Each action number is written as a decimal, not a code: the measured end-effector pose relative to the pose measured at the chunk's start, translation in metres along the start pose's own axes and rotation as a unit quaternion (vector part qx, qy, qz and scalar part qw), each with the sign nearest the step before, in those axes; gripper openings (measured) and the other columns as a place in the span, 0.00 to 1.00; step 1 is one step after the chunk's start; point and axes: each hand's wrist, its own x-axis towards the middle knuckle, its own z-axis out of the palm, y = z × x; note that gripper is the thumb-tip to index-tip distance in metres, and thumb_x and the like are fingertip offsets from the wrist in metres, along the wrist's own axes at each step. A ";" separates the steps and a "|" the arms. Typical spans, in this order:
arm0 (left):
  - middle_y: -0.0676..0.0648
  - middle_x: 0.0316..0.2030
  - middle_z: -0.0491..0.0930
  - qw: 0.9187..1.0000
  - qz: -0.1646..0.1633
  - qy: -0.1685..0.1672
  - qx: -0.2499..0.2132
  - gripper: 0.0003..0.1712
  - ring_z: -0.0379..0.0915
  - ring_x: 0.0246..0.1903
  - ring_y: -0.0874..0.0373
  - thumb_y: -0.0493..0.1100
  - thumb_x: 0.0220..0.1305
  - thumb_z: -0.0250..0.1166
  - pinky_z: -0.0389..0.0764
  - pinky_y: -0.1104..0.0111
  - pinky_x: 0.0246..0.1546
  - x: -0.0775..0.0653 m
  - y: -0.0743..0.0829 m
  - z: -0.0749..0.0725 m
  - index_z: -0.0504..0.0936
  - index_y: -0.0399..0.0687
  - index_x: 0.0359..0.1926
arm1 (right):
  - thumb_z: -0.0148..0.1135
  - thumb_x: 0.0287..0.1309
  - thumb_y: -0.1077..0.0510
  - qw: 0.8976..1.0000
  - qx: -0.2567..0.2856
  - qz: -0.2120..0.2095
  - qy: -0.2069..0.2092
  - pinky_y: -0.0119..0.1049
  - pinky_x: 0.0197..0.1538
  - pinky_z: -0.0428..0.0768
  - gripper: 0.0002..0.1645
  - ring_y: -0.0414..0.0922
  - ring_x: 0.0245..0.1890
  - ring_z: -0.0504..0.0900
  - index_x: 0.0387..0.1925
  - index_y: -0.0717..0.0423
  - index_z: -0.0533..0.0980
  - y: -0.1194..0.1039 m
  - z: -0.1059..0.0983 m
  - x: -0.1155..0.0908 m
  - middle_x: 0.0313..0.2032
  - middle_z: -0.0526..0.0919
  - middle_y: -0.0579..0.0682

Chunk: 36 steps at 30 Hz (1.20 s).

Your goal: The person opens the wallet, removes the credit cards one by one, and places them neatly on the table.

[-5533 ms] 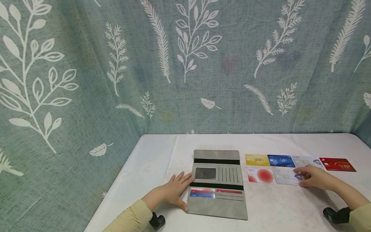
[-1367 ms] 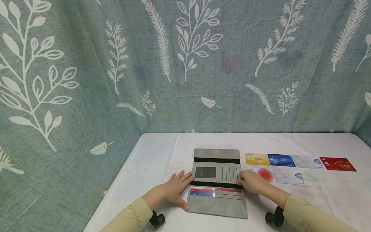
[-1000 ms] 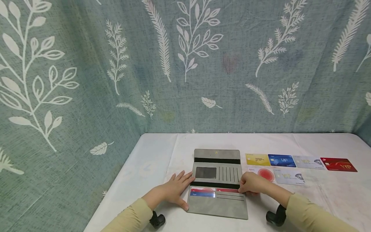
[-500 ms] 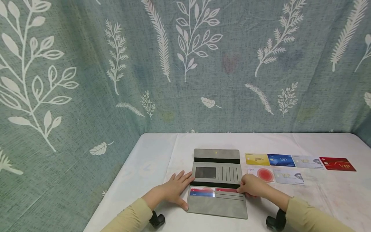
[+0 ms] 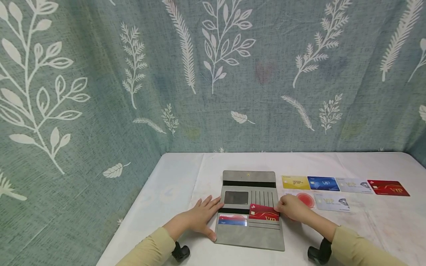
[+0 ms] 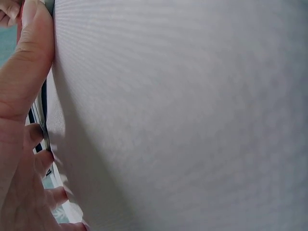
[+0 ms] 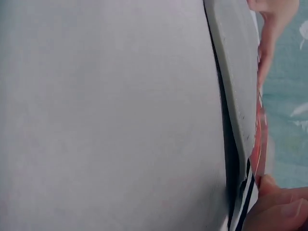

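A grey wallet lies unfolded on the white table. My left hand rests with spread fingers along its left edge, and that thumb shows close up in the left wrist view. At the wallet's right edge my right hand pinches the right end of a red VIP card. Most of this card stands out above the top slot on the lower right panel; its bottom edge is hidden in the slot. Beside it, a blue-and-white card and a red-edged one peek from the left slots.
Right of the wallet, loose cards lie in two rows. The back row holds a yellow card, a blue card, a silver card and another red card. In front are a red-circle card and a second silver card.
My right hand has gone from the front silver card to the wallet. Within the last half second it has drawn the red VIP card upward out of its slot. My left hand stays put.
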 end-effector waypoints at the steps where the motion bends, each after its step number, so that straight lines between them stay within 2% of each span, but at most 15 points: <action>1: 0.46 0.71 0.44 1.000 0.000 0.000 0.001 0.63 0.37 0.69 0.42 0.69 0.37 0.69 0.44 0.42 0.63 0.000 0.000 0.000 0.50 0.48 0.70 | 0.62 0.53 0.60 1.000 0.004 0.001 0.001 0.29 0.19 0.63 0.10 0.40 0.12 0.64 0.20 0.59 0.73 0.000 -0.001 0.001 0.12 0.67 0.47; 12: 0.47 0.71 0.43 1.000 0.001 0.001 0.001 0.63 0.37 0.69 0.42 0.69 0.37 0.68 0.44 0.42 0.63 0.000 -0.001 0.002 0.50 0.49 0.70 | 0.63 0.53 0.58 0.998 0.062 0.011 -0.003 0.30 0.20 0.68 0.11 0.41 0.14 0.68 0.21 0.58 0.72 0.002 -0.005 0.002 0.17 0.73 0.48; 18: 0.46 0.71 0.44 1.000 0.005 0.003 0.002 0.63 0.37 0.69 0.41 0.69 0.37 0.68 0.45 0.41 0.62 0.000 -0.001 0.003 0.50 0.48 0.70 | 0.64 0.52 0.59 0.991 0.123 0.045 -0.005 0.29 0.20 0.70 0.10 0.43 0.13 0.71 0.24 0.59 0.73 0.003 -0.005 0.000 0.20 0.76 0.49; 24: 0.46 0.71 0.44 1.000 0.004 0.004 0.000 0.63 0.37 0.69 0.41 0.68 0.38 0.68 0.44 0.42 0.63 -0.001 -0.001 0.001 0.50 0.49 0.70 | 0.65 0.48 0.64 0.986 0.152 0.063 -0.002 0.29 0.20 0.70 0.10 0.45 0.13 0.71 0.28 0.60 0.71 0.004 -0.003 -0.005 0.20 0.75 0.51; 36: 0.46 0.71 0.44 1.000 0.003 0.005 0.003 0.63 0.37 0.69 0.41 0.69 0.37 0.68 0.45 0.42 0.62 0.000 -0.001 0.002 0.50 0.49 0.70 | 0.65 0.46 0.69 0.974 0.208 0.084 0.033 0.33 0.25 0.75 0.12 0.45 0.21 0.73 0.33 0.64 0.71 0.005 0.007 -0.010 0.23 0.76 0.52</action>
